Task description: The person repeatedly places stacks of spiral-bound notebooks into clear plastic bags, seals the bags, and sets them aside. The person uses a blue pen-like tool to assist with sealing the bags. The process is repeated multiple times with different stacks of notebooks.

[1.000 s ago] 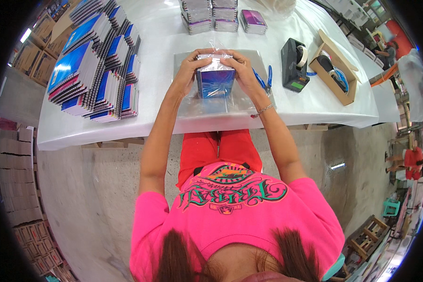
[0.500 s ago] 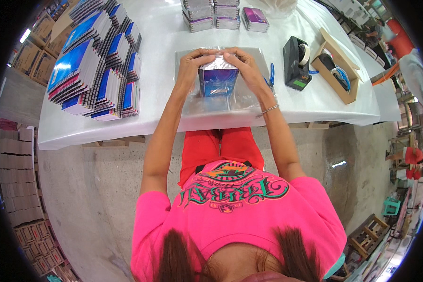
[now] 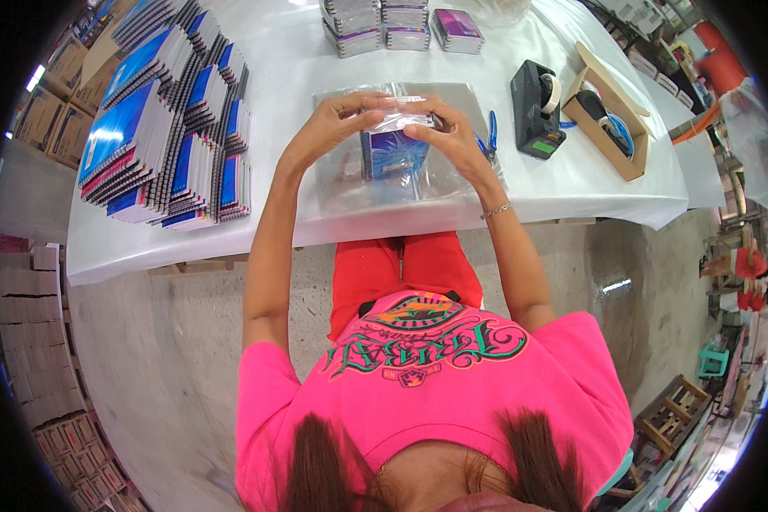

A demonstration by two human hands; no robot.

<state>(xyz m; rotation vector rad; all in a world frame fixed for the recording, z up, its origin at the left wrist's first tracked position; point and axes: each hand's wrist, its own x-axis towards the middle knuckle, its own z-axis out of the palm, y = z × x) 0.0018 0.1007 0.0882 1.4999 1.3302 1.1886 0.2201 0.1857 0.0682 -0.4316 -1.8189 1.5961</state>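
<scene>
A blue and purple notebook pack (image 3: 392,158) lies in clear plastic near the front of the table, between my hands. My left hand (image 3: 340,126) is bent over its far left corner, fingers closed on the shiny plastic wrapper (image 3: 398,120). My right hand (image 3: 449,132) pinches the same wrapper at the far right corner, its thumb on top of the pack. Under the pack, flat clear plastic sheets (image 3: 337,183) are spread. Just beyond my right hand lie blue-handled cutters (image 3: 490,141). How many notebooks the pack holds is hidden.
Tall stacks of blue spiral notebooks (image 3: 171,128) stand at the left. Wrapped notebook packs (image 3: 375,26) and a purple one (image 3: 458,31) are at the far side. To the right are a black tape dispenser (image 3: 533,111) and an open cardboard box (image 3: 610,119) with tools.
Both hands have drawn the far end of the wrapper slightly toward me over the pack's top. My left wrist has swung outward to the left, and the right thumb sits lower.
</scene>
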